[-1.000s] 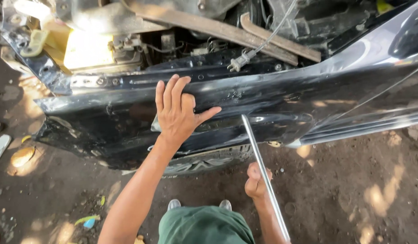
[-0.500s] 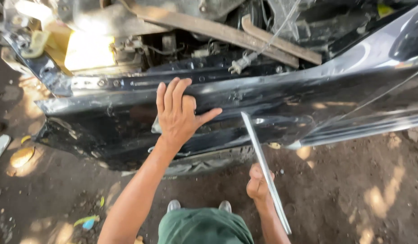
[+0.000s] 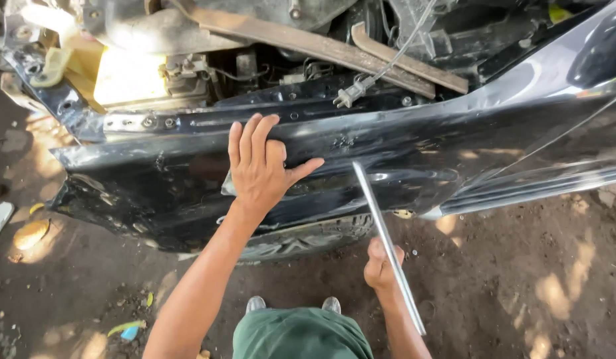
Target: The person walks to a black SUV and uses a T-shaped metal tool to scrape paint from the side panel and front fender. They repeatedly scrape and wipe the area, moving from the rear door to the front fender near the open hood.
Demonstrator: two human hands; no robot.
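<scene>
My left hand lies flat on a dented black car fender, fingers up and thumb spread to the right. A bit of pale cloth or paper shows under its palm. My right hand grips a long flat metal bar low down; the bar's upper end rests against the fender just right of my left thumb, and its lower end sticks out past my wrist.
The open engine bay sits above the fender, with a pale fluid tank, rusty bars and a loose electric plug. A tyre shows under the fender. Dirt ground with leaves lies around my shoes.
The bar's upper end has shifted slightly against the fender. My left hand stays pressed in the same place.
</scene>
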